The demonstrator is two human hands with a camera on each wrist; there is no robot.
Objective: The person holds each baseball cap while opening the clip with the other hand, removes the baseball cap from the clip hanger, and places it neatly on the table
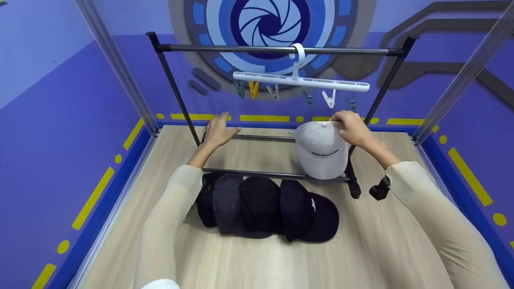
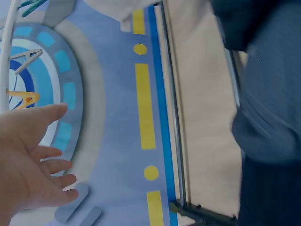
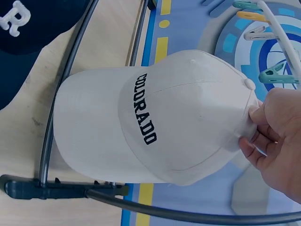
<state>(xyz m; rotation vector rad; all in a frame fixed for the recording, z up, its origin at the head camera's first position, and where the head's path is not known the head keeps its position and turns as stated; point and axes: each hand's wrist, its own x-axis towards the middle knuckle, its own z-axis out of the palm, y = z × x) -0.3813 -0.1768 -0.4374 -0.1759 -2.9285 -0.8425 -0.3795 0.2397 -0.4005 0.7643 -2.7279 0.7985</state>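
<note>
My right hand [image 1: 351, 127] pinches the crown of a white baseball cap [image 1: 321, 154] near its top button, holding it below the hanger with the brim pointing down. In the right wrist view the cap [image 3: 155, 117] shows dark COLORADO lettering, and the fingertips of the hand [image 3: 275, 141] grip its fabric. My left hand [image 1: 219, 131] is raised by the rack's left side, fingers spread and holding nothing. Above hangs a white clip hanger [image 1: 301, 81] with several clips, among them a yellow clip [image 1: 253, 89] and a white clip [image 1: 329, 98] over the cap.
The hanger hooks over the top bar of a black metal rack [image 1: 192, 48]. Several dark caps [image 1: 261, 204] lie overlapping in a row on the wooden surface [image 1: 249, 265], in front of the rack's lower bar. Purple panels [image 1: 72, 100] enclose the sides and back.
</note>
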